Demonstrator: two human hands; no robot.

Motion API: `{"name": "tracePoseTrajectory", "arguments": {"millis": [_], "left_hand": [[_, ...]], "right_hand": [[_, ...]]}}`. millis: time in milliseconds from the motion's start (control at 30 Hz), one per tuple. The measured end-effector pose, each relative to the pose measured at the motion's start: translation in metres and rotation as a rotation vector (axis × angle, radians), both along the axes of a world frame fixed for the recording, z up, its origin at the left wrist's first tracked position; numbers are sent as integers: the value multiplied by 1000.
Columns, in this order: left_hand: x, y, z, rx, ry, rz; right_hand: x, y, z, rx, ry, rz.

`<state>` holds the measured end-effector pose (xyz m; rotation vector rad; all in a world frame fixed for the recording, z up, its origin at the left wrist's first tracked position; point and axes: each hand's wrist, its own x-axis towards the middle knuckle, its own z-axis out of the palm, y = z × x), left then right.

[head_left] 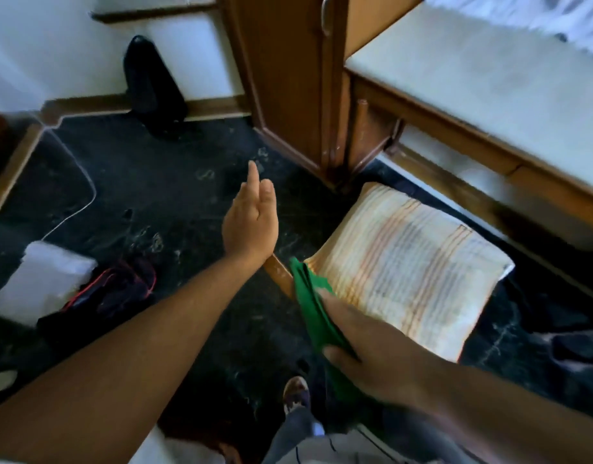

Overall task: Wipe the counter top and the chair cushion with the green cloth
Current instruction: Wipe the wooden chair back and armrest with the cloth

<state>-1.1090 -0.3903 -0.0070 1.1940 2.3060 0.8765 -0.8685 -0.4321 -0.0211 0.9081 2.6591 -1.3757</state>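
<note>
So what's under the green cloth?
The cloth lies on the left edge of the striped cushion, with a wooden chair rail showing beside it. The right hand grips it, so what lies directly beneath is hidden.

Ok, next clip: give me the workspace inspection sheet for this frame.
Surface: white counter top at upper right, nothing seen on it.
Job's things: green cloth at the near-left edge of the striped chair cushion.
Clutter: white container and black bag with red trim on the dark floor.
Grippers: right hand grips the cloth; left hand open, empty.
Cables: white cable on the floor.
Surroundings: wooden cabinet.
</note>
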Motion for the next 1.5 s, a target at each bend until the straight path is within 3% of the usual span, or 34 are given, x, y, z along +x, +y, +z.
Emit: {"name": "tracePoseTrajectory", "arguments": {"millis": [100, 167, 267, 333, 467, 500, 567, 667, 800, 933, 1000, 1167, 1300, 1400, 1500], "left_hand": [[-21, -5, 11, 128, -543, 6], [-34, -16, 14, 191, -637, 19], [-46, -28, 16, 244, -399, -113], [-48, -29, 19, 229, -215, -323], [-27, -27, 28, -112, 532, -1103], [-23, -27, 31, -142, 632, -1171], [-17, -25, 35, -159, 649, -1195], [-11, -28, 34, -84, 792, -1216], [37, -49, 17, 17, 738, -1246], [53, -55, 2, 54, 672, -1253], [17, -40, 8, -14, 620, -1224], [-72, 8, 25, -122, 683, -1118], [-26, -11, 17, -11, 746, -1211], [38, -46, 9, -14, 593, -1235], [59, -60, 10, -50, 538, -1325]], "right_hand": [[-92, 4, 19, 220, -165, -126], [-130, 8, 29, 320, -195, -194], [-132, 3, 33, 357, -255, -195], [-113, 0, 39, 329, -214, -160], [-36, -16, 42, 196, -158, -286], [-19, -20, 40, 190, -201, -370], [4, -27, 34, 204, -311, -520], [4, -31, 24, 264, -245, -657], [6, -27, 14, 268, -118, -847], [19, -26, 15, 144, 193, -1040], [18, -30, 19, 204, 180, -950], [11, -27, 22, 227, 27, -805], [15, -29, 19, 163, 204, -907], [20, -29, 17, 83, 422, -1038], [24, -29, 14, 80, 478, -1058]]}}
